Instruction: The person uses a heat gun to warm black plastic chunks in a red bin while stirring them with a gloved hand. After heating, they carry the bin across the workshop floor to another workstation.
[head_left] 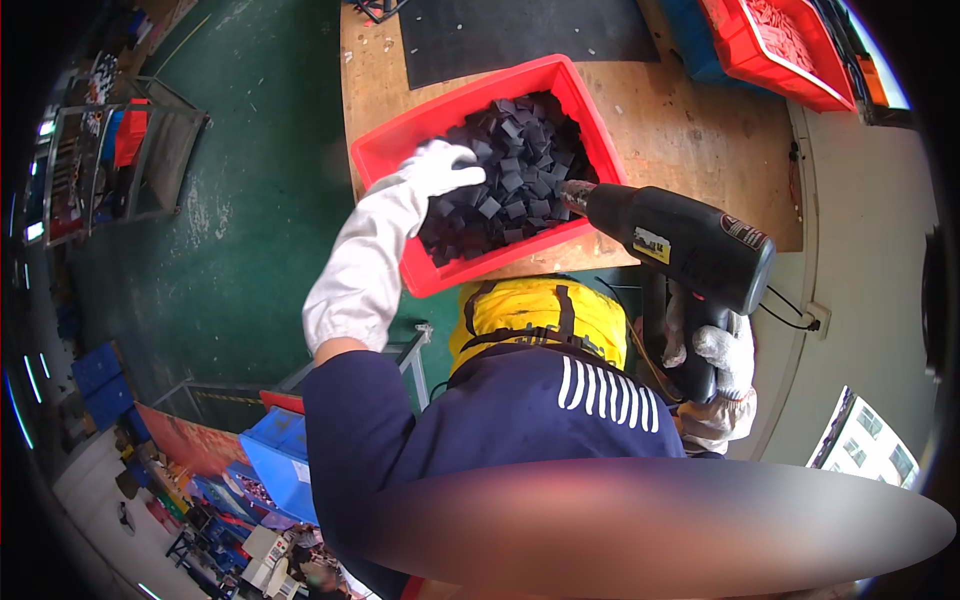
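A red plastic bin (415,278) sits at the near edge of the wooden table, filled with many small black foam-like square pieces (515,165). Over the bin's left part reaches my left hand (443,168), in a white glove and pale sleeve cover, its thumb and fingers apart among or just above the pieces; nothing shows in its grasp. My right hand (728,355), in a white knit glove, is wrapped around the handle of a black heat gun (690,240). The gun's metal nozzle (575,195) points left over the bin's right side.
The wooden table (700,150) carries a black mat (530,40) at the far side. A second red bin (790,50) of pinkish pieces stands at the far right. A power cord runs to a wall socket (818,320). Blue bins (280,455) and metal racks stand left.
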